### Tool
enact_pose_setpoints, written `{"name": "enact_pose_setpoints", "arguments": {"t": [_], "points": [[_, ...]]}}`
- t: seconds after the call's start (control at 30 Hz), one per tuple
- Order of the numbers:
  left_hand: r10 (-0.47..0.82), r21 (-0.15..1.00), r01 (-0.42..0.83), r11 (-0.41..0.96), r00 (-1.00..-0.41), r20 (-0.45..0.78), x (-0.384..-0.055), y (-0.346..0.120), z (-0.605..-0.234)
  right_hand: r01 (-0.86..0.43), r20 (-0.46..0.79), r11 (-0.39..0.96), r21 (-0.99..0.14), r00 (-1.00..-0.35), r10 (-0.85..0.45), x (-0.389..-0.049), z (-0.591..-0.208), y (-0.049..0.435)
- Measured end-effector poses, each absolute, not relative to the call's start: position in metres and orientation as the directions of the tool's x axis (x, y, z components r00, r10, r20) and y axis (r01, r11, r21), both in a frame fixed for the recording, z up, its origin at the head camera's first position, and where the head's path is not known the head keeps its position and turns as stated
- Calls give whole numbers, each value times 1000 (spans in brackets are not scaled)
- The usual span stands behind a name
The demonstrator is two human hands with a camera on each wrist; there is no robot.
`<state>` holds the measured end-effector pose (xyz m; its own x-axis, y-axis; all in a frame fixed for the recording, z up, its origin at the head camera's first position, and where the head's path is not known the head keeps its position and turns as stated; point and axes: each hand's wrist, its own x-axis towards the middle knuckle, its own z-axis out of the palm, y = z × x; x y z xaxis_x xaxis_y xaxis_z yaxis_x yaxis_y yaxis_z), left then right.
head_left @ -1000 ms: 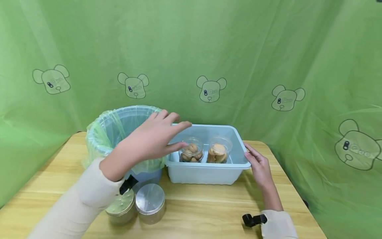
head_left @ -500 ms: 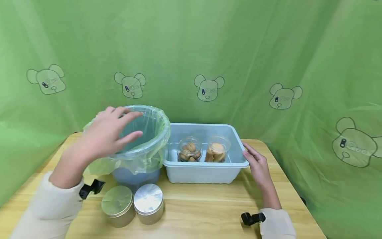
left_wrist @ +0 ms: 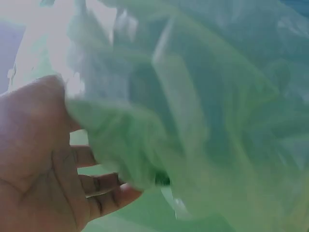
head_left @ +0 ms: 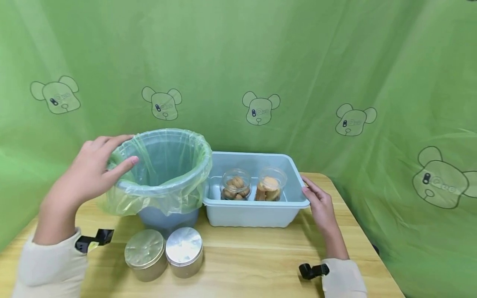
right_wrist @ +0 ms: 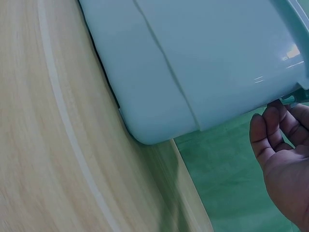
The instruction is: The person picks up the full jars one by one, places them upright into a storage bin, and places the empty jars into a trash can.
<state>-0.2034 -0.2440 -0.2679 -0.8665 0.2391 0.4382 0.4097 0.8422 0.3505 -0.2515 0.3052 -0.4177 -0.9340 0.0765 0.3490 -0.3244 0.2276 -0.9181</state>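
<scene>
My left hand point(head_left: 87, 167) is at the left rim of a blue bin point(head_left: 168, 217) lined with a thin green plastic bag point(head_left: 186, 194). Its thumb and fingers are spread around the rim area, close to the bag; the left wrist view shows the fingers point(left_wrist: 104, 195) beside the bag's hanging edge. My right hand point(head_left: 323, 207) holds the right end of a light blue plastic tub point(head_left: 257, 215), thumb at the rim, and the right wrist view has its bent fingers under that rim. Inside the tub stand a clear jar of walnuts point(head_left: 235, 188) and a clear jar of pale biscuit-like pieces point(head_left: 269, 188).
Two lidded round tins stand in front of the bin, one with a greenish-looking lid point(head_left: 144, 247) and one with a silver lid point(head_left: 184, 246). All rest on a wooden table point(head_left: 253, 260). A green curtain point(head_left: 238, 49) hangs behind and to the sides.
My left hand has moved left, from above the tub's left end, across the bin's opening, to the bin's left rim. My right hand has stayed at the tub.
</scene>
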Motion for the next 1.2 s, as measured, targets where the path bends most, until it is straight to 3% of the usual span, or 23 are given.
{"name": "enact_pose_setpoints", "arguments": {"t": [0.53, 0.77, 1.0, 1.2], "points": [[6, 648, 295, 703, -913, 408, -203, -278, -300, -333, 353, 201, -921, -933, 74, -254, -419, 303], [-174, 773, 162, 613, -927, 332, -202, -272, -308, -327, 349, 211, -921, -934, 76, -254, -419, 302], [-265, 948, 170, 270, -933, 243, -206, -270, -312, -321, 342, 216, -922, -937, 67, -256, -420, 303], [-241, 957, 267, -115, -942, 234, -208, -270, -316, -321, 345, 250, -914, -937, 60, -255, -420, 307]]}}
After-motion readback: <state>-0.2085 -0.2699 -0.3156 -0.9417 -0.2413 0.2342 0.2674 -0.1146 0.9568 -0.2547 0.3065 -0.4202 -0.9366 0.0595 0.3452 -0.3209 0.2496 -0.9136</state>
